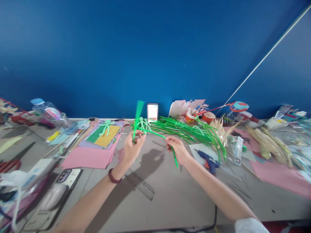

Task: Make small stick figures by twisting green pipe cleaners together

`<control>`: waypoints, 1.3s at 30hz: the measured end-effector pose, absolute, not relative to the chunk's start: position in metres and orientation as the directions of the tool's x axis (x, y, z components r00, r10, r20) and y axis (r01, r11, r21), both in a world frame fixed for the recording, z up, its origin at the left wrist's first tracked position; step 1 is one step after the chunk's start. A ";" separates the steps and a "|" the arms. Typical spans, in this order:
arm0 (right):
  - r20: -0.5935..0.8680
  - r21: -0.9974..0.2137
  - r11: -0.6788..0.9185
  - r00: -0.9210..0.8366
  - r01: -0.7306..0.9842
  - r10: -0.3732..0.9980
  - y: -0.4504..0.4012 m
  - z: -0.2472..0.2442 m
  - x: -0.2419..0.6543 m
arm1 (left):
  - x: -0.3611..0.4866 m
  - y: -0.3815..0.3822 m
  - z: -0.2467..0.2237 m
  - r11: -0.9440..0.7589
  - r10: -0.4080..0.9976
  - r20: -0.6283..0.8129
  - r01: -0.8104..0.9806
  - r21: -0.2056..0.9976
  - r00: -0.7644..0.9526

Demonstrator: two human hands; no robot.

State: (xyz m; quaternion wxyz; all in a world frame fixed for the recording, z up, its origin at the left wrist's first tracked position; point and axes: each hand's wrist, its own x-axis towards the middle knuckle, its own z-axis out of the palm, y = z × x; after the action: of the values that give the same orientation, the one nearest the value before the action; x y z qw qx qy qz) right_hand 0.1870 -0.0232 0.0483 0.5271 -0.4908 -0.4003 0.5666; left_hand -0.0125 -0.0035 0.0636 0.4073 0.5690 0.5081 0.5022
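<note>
My left hand (135, 145) is closed around a green stem, whose upper part is a motion-blurred green strip (139, 111) standing upright above the fingers. A thin green stem (155, 133) runs from there across to my right hand (177, 148), which pinches it; its free end hangs down below the fingers. Both hands are raised over the grey table (170, 200). Behind them lies a bundle of long green stems (187, 127), with a pale green figure-like piece (143, 124) at its left.
A clear ruler (141, 185) lies below my left hand. Pink sheets (88, 157) and a phone (54, 200) are at the left. At the right are a blue glue gun (209, 160), dried husks (269, 144) and a red cup (209, 117).
</note>
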 end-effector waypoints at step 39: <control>0.167 -0.975 0.135 0.177 0.177 0.970 -0.003 0.036 0.213 | -0.009 -0.003 0.053 -0.571 0.819 0.375 0.543 0.616 0.435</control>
State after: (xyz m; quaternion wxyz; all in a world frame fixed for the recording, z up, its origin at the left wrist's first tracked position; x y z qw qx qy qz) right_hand 0.2128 -0.0030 0.0364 0.5394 -0.5453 -0.5261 0.3674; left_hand -0.0089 -0.0031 0.0529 0.2069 0.8213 0.4145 0.3330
